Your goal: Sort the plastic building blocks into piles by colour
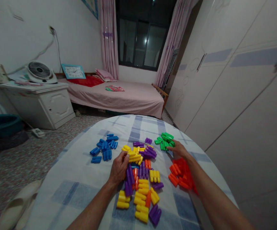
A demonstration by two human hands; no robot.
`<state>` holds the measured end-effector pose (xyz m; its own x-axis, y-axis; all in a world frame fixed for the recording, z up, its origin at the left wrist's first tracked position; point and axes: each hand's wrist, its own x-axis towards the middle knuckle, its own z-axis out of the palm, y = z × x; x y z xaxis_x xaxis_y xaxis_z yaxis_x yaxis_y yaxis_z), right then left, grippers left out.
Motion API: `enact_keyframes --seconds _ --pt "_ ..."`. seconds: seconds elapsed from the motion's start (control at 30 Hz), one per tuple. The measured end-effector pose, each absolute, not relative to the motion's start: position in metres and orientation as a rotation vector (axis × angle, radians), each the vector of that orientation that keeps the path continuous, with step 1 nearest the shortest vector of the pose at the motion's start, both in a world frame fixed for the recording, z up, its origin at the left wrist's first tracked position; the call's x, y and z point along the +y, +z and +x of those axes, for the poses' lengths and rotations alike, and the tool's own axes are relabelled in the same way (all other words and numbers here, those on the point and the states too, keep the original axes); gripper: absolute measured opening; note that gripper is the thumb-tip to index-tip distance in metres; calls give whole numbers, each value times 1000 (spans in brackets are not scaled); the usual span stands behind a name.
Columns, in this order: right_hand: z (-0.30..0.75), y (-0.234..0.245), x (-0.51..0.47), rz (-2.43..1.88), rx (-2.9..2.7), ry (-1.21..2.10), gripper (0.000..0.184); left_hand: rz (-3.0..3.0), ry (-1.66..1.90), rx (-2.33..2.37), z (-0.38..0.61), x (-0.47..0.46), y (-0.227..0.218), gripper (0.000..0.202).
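Plastic blocks shaped like joined tubes lie on the table in heaps sorted partly by colour. My left hand [118, 168] has its fingers curled together against the left edge of the yellow blocks [135, 157]; what they hold, if anything, is hidden. At the green blocks [164, 140], my right hand [178, 149] has its fingertips closed on a green block at the pile's near right side. Purple blocks [148, 152] lie among the yellow ones in the middle. A mixed spread of yellow, purple and orange pieces reaches toward me. Blue blocks [105, 147] form a separate heap at the left.
Orange-red blocks [177, 175] lie by a red mesh bag [187, 172], under my right forearm. A checked cloth covers the round table [64, 179]. Beyond stand a bed [129, 95], a cabinet with a fan [41, 72], and a wardrobe [225, 95] along the right.
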<state>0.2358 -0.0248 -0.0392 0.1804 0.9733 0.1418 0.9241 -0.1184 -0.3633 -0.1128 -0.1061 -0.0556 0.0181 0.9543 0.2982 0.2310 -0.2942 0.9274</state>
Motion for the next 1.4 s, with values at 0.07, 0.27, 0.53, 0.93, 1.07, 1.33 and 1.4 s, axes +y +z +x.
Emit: enact_keyframes --seconds 0.07,0.27,0.53,0.93,1.07,1.33,1.4 --pt "251 -37 -29 -2135 -1732 159 44 1591 1333 1239 -113 -105 -56 26" --pt "267 -42 -34 -2202 -1645 164 30 1606 1323 1266 -113 -104 -57 26" --pt "269 -30 -67 -2045 -1627 123 49 1600 1307 1263 -115 -104 -59 25" --pt "245 -21 -210 -1962 -1443 -89 46 1574 1334 1277 -116 -103 -59 26" --pt "171 -3 -213 -1722 -1738 133 30 1551 1343 1284 -119 -103 -59 26" --pt "113 -17 -201 -1687 -2040 410 33 1507 1360 1265 -119 -102 -59 27" --pt "106 -25 -197 -1719 -2027 431 39 1497 1356 1271 -119 -101 -60 27"
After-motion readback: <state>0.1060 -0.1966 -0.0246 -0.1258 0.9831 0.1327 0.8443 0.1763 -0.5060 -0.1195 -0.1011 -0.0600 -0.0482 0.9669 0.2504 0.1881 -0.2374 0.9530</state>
